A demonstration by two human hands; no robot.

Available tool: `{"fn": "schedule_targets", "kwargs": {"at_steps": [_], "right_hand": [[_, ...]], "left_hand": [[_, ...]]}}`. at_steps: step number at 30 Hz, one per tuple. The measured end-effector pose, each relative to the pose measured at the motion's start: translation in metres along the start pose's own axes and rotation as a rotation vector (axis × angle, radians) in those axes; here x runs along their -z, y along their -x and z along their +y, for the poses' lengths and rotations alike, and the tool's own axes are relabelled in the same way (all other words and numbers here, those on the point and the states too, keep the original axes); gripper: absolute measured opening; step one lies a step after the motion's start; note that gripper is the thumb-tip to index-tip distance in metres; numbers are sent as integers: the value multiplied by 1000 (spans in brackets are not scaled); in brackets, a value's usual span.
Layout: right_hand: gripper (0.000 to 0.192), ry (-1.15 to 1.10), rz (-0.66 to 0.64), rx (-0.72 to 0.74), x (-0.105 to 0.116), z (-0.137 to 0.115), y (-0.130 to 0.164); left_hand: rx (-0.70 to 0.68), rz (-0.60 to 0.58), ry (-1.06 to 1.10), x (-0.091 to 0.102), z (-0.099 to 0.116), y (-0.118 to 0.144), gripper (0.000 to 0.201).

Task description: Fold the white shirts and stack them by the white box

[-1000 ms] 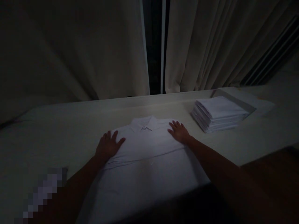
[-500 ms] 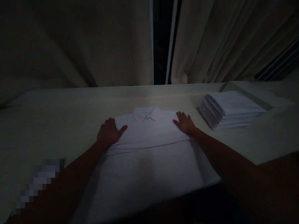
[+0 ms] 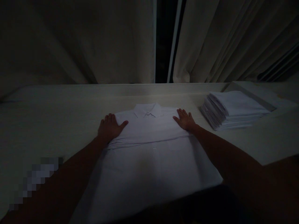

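Observation:
A white collared shirt (image 3: 149, 155) lies flat on the pale table (image 3: 58, 124), collar at the far end, its lower part hanging over the near edge. My left hand (image 3: 110, 128) rests flat on the shirt's left shoulder, fingers spread. My right hand (image 3: 185, 119) lies flat on the right shoulder. Neither hand grips anything. A fold line crosses the shirt just below both hands.
A stack of folded white garments (image 3: 233, 109) sits on the table to the right, next to a flat white box or board (image 3: 254, 91). Beige curtains (image 3: 93, 40) hang behind the table with a dark gap in the middle. The room is dim.
Both hands have stayed flat on the shirt's shoulders. The view has shifted, so the shirt and stack sit slightly higher and further right in the picture.

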State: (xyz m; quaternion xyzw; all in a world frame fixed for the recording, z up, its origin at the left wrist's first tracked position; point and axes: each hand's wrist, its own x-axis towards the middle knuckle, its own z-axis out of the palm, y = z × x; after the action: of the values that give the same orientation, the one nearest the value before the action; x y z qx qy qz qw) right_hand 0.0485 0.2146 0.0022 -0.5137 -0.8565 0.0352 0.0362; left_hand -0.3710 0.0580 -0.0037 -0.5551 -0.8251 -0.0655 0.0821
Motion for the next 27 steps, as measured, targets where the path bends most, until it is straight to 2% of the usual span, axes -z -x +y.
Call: {"fn": "schedule_targets", "kwargs": {"at_steps": [13,19,21,23,25,27], "right_hand": [[88,25,17,-4,-9,10,-62],[89,16,12,7,-8,14,-74],[87,41,20,4,-3,13,-76],[85,73,61,-7,6,4,-75],[83,86,133,-29,18,-16,-64],[80,69,189,-7,28,-47,-37]], "left_hand": [[-15,-14,-21,-15,0,-61,109],[-12,-1,13,-23,1,-71,108],[-9,22,30,-18,3,-70,104],[-20,82,37,-4,6,-67,95],[-60,145,41,17,12,-58,85],[-162,174,46,38,21,-37,78]]}}
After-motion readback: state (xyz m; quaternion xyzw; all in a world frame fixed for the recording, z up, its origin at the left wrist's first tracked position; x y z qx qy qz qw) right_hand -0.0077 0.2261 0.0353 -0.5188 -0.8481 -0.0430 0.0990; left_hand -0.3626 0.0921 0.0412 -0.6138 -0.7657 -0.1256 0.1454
